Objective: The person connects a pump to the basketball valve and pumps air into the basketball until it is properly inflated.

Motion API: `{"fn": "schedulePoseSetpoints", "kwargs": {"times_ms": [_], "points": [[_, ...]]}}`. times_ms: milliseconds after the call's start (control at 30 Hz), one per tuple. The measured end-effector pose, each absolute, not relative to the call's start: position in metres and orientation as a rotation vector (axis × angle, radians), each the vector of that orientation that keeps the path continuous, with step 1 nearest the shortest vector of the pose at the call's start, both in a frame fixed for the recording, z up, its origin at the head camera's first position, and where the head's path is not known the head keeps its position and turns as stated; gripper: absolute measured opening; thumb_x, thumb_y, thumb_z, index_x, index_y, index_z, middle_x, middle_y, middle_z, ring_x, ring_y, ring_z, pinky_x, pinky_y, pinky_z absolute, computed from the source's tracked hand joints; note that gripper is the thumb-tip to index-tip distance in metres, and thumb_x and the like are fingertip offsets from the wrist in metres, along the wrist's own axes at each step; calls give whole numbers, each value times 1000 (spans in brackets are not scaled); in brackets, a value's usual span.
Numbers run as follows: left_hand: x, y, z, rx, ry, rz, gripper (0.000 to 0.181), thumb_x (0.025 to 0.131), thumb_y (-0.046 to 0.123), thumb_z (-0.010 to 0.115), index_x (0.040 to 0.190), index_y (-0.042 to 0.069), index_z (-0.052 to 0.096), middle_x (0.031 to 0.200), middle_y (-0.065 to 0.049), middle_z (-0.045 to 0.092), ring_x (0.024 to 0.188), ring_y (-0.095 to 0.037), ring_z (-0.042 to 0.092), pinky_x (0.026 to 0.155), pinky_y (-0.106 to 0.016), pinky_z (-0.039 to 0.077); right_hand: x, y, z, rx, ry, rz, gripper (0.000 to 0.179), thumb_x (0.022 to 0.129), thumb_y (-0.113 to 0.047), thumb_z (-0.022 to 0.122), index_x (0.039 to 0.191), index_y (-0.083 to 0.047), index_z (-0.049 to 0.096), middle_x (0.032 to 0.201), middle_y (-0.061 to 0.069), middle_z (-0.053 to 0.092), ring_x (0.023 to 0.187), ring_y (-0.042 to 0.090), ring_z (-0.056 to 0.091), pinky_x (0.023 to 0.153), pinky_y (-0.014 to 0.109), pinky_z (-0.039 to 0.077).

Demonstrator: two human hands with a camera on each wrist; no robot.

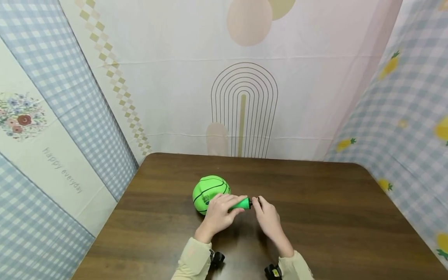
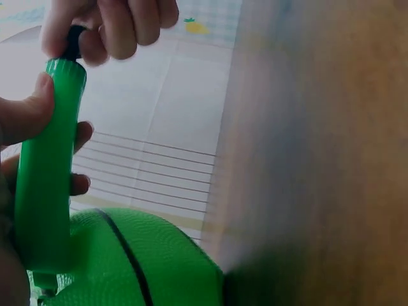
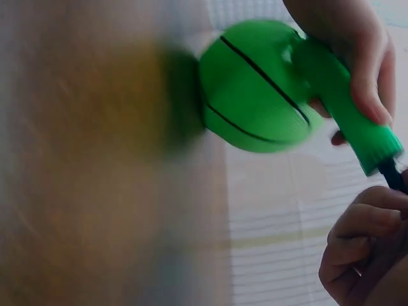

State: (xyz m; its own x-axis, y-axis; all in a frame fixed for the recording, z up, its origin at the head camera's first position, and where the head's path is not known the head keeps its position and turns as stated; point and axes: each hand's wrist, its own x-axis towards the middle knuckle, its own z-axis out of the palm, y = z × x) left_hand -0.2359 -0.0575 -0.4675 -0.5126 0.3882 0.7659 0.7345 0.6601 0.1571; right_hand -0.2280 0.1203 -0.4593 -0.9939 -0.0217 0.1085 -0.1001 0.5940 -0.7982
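Nearest me, the left hand wraps the green pump, whose long axis runs nine to three into the green ball at ten o'clock; the right hand pinches its black handle on the brown table.

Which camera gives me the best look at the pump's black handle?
The left wrist view: the black handle sits sharp above the green pump, pinched by the right hand. The right wrist view shows only a sliver at the frame edge; the head view shows it tiny between both hands.
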Motion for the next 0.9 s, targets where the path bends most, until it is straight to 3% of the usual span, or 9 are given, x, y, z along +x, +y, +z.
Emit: {"fn": "schedulePoseSetpoints", "kwargs": {"times_ms": [200,300,400,467,567,900], "points": [[-239,-61,-465,-887,-2122,-626,45,75,24,81,118,18,70,99,5,75,87,-9,68,74,-26,46,-232,136,-445,119,-2767,1253,41,103,-37,42,73,-9,44,59,1,35,51,14,34,51,27,28],[-240,-65,-464,-866,-2143,-631,45,75,22,81,118,18,70,100,5,75,87,-9,68,76,-27,47,-236,150,-443,20,-2706,1241,42,102,-36,42,85,-1,58,66,12,52,63,26,53,59,36,42],[-240,-69,-464,-839,-2166,-645,44,75,22,81,118,20,71,100,6,75,86,-9,68,77,-28,47,-238,166,-443,-99,-2636,1226,43,101,-34,42,86,2,60,73,18,58,71,32,56,63,41,43],[-240,-70,-464,-840,-2172,-642,44,75,21,81,118,20,71,100,6,75,85,-9,68,78,-29,47,-240,174,-443,-145,-2604,1226,42,101,-34,43,80,-1,60,69,14,59,67,29,56,60,39,42],[-240,-71,-464,-852,-2174,-638,43,76,21,80,118,19,71,100,6,75,85,-9,67,77,-29,47,-243,181,-444,-143,-2611,1243,43,100,-34,44,67,-7,46,59,4,47,56,19,42,53,32,31],[-241,-67,-467,-819,-2164,-627,39,77,23,79,116,20,72,97,6,75,86,-9,68,79,-30,47,-244,171,-450,-104,-2586,1403,39,102,-29,41,71,-5,47,55,-4,43,52,13,40,55,28,34]]}}
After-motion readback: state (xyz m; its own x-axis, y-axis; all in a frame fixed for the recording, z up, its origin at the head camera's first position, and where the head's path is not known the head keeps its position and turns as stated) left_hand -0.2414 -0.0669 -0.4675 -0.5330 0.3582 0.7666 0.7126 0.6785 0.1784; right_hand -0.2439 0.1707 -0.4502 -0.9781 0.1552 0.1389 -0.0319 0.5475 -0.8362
